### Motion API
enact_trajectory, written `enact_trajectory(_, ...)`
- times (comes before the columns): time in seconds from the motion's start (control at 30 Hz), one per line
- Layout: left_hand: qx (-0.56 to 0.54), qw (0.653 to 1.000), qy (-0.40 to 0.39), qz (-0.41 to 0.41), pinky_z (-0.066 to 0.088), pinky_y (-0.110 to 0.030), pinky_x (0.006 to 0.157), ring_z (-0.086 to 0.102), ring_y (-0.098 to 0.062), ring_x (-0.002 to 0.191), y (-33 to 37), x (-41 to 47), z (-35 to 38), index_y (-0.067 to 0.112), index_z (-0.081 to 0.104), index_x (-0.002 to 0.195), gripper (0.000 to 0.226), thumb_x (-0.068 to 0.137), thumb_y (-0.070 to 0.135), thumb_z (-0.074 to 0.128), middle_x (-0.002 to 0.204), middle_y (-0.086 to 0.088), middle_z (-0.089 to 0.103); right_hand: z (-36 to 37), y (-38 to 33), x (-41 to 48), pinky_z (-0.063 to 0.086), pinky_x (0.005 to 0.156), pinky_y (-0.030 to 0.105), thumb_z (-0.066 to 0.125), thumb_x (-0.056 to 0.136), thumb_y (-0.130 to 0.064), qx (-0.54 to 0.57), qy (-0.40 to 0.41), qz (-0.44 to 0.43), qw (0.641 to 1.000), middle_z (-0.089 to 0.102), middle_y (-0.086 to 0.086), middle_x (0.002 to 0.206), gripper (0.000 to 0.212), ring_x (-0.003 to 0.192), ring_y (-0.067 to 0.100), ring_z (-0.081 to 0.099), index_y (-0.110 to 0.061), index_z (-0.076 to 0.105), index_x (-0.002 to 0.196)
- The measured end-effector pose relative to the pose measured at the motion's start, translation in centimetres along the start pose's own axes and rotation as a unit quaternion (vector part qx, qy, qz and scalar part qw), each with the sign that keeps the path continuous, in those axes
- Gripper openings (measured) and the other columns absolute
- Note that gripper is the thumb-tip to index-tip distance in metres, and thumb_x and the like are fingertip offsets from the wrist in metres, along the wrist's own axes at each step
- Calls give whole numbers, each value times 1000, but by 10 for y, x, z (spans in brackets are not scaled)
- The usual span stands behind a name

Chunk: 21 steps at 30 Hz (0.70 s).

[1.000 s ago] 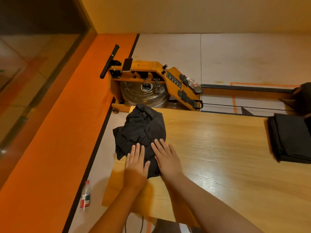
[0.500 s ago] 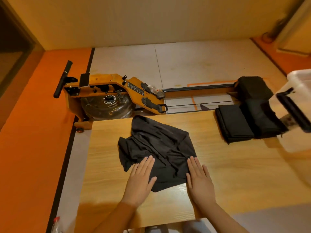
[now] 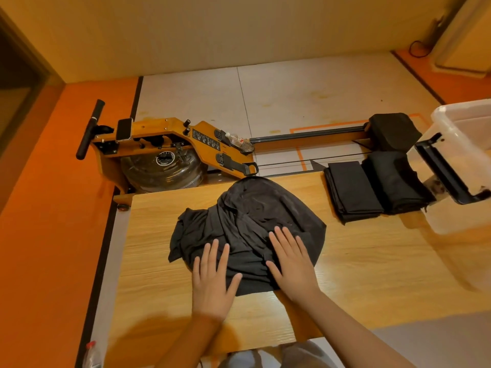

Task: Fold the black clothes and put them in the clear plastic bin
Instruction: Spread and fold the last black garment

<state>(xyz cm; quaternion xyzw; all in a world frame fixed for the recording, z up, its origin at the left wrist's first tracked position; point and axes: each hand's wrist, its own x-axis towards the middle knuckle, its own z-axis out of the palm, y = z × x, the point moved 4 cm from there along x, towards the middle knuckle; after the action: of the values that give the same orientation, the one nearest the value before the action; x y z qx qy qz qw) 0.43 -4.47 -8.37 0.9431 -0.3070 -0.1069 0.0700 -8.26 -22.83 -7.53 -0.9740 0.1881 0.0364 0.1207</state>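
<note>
Since half a second ago the right hand (image 3: 292,264) has slid leftward off the bare wood and onto the cloth, so both palms now lie on the black garment (image 3: 247,224). The garment itself has bunched into a rounder heap whose far edge reaches the far edge of the table (image 3: 372,261).

The left hand (image 3: 212,282) lies flat with its fingers straight and slightly spread. Its fingertips are on the near left part of the fabric and its heel is on the wood. The right hand is flat as well, fingers extended, pressing the near right part of the heap. Neither hand grips anything.

The garment sits crumpled and unfolded a little left of the table's middle, with a loose flap trailing toward nine o'clock.

At about two o'clock from it, well apart, two folded black stacks (image 3: 350,192) lie side by side at the far edge of the table. The right-hand one touches the clear plastic bin (image 3: 462,216), which stands at three o'clock at the table's right end. A black handle (image 3: 446,171) runs across the bin's near side, and what it holds cannot be made out.

Beyond the table, from eleven to one o'clock, a wooden rowing machine (image 3: 170,134) stands on the floor, its black seat (image 3: 393,131) just behind the stacks. A plastic bottle (image 3: 91,354) lies on the floor at seven o'clock.
</note>
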Motion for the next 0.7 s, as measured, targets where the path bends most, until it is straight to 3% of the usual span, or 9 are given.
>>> enact_trajectory(0.07,5,1000,-27,-3,0,-40,117,14,-24,147,13,0,12,21,20,154,72,97,64,11,157,-5,29,1,9,9,7,120,33,25,94,-51,-11,-14,20,1000,31,3,156,64,146,19,22,-17,38,147)
enact_trajectory(0.17,15,998,-63,-8,1,-39,115,10,-21,147,9,-2,25,26,13,155,69,97,64,8,154,-1,35,1,32,6,-1,118,30,30,102,-46,34,-38,53,997,12,-2,162,58,150,16,5,-22,20,153)
enact_trajectory(0.23,-6,997,-69,-40,0,-35,114,16,-19,145,-4,-5,25,30,23,152,62,100,60,10,152,1,40,-3,50,-8,11,118,32,39,102,-42,51,-14,71,996,20,-3,160,56,148,15,14,-22,25,152)
enact_trajectory(0.33,-50,993,-43,-93,3,-33,113,29,-16,136,-13,-11,18,27,43,143,63,100,58,9,143,-3,52,-6,69,-33,37,107,37,62,92,-34,45,6,92,995,47,1,146,53,135,19,43,-18,48,141)
enact_trajectory(0.43,-72,993,23,-93,24,-46,109,34,-22,130,4,-6,4,22,58,133,68,100,57,10,136,-10,56,-5,70,-39,37,107,39,67,88,-28,53,8,86,995,49,3,144,52,134,21,44,-15,53,136)
enact_trajectory(0.47,-73,993,47,-73,30,-49,108,33,-23,130,14,0,-4,21,57,133,63,100,54,14,137,-11,54,-7,70,-37,33,110,39,65,90,-29,70,6,85,994,45,3,147,50,138,21,39,-15,52,136)
enact_trajectory(0.53,-81,993,82,-14,26,-48,112,28,-24,136,36,22,-22,21,51,138,51,101,45,27,144,-9,45,-10,70,-27,31,111,37,62,92,-33,100,6,86,991,42,1,147,40,140,20,33,-16,57,127)
enact_trajectory(0.6,-90,994,59,25,16,-43,117,21,-24,143,53,57,-39,23,41,146,45,103,38,36,153,-6,34,-19,71,-22,37,106,36,65,89,-32,103,17,87,991,48,1,140,24,135,20,40,-16,63,107)
enact_trajectory(0.7,-91,995,-12,44,18,-40,116,22,-23,143,67,113,-50,26,27,152,51,103,39,37,154,-4,31,-26,74,-24,50,89,38,76,77,-15,102,23,85,991,61,5,121,14,114,26,57,-14,64,84)
